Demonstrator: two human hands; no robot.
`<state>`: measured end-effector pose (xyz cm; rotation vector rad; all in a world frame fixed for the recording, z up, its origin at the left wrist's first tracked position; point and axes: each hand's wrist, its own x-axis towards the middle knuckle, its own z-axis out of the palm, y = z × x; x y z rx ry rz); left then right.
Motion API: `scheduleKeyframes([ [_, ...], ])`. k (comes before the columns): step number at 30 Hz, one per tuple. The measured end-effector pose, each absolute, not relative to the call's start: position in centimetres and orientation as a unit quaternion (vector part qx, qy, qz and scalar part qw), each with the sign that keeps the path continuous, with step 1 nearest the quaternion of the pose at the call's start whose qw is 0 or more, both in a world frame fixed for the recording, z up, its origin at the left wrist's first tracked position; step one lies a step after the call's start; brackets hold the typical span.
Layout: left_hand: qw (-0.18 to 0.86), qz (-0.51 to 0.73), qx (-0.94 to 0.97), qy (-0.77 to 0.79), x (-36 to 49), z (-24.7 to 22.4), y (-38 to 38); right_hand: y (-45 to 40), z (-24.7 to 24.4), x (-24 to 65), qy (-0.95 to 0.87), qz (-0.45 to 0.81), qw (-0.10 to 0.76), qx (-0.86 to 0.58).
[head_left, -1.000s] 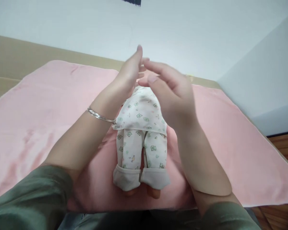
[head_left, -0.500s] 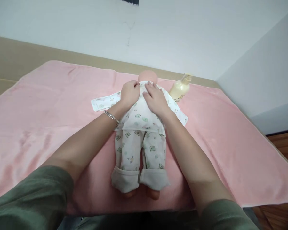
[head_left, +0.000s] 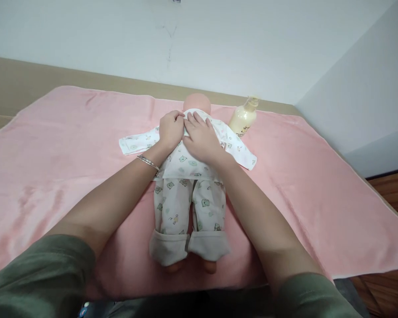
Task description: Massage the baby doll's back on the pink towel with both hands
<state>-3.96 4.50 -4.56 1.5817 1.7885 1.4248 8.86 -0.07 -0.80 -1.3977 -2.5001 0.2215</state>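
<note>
A baby doll lies stretched out on a pink blanket, its bare head at the far end. It wears a white printed baby shirt with sleeves spread to both sides, and matching trousers with turned-up cuffs. My left hand is closed at the shirt's upper left, fingers curled on the cloth near the neck; its fingertips are partly hidden. My right hand rests flat on the upper shirt, fingers stretched out and a little apart, just beside the left.
A pale yellow pump bottle stands beyond the doll's right-hand sleeve. The pink blanket covers the table, whose wooden edge meets a white wall at the back. Wooden flooring shows at the far right.
My right hand has slid slightly down and left across the shirt, closer to my left hand. The whole view has shifted a little; my left hand keeps its place on the shirt.
</note>
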Motion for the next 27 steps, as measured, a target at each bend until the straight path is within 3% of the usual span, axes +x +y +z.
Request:
scheduleKeyframes([
  [6,0.184,0.507,0.555,0.633,-3.7,-4.4,4.4,4.1,-1.8,12.1,-0.787,0.135,0.212,-0.564],
  [10,0.183,0.499,0.555,0.639,-3.8,-4.5,4.6,1.9,-2.5,10.1,-0.768,0.072,0.221,-0.597],
  [14,0.19,0.489,0.56,0.642,-4.0,-4.6,4.6,-1.3,-2.4,7.2,-0.812,0.026,0.215,-0.541],
  [18,0.19,0.49,0.574,0.629,-4.0,-4.6,4.4,-0.3,-1.7,8.3,-0.865,0.063,0.163,-0.47],
  [20,0.175,0.486,0.581,0.629,-3.9,-4.6,4.4,1.7,-1.7,10.2,-0.87,0.101,0.18,-0.448],
  [24,0.165,0.489,0.58,0.631,-3.7,-4.7,4.6,4.2,-2.2,12.5,-0.821,0.134,0.246,-0.498],
  [27,0.173,0.48,0.578,0.637,-3.7,-4.7,4.8,3.1,-1.8,11.6,-0.794,0.105,0.213,-0.56],
])
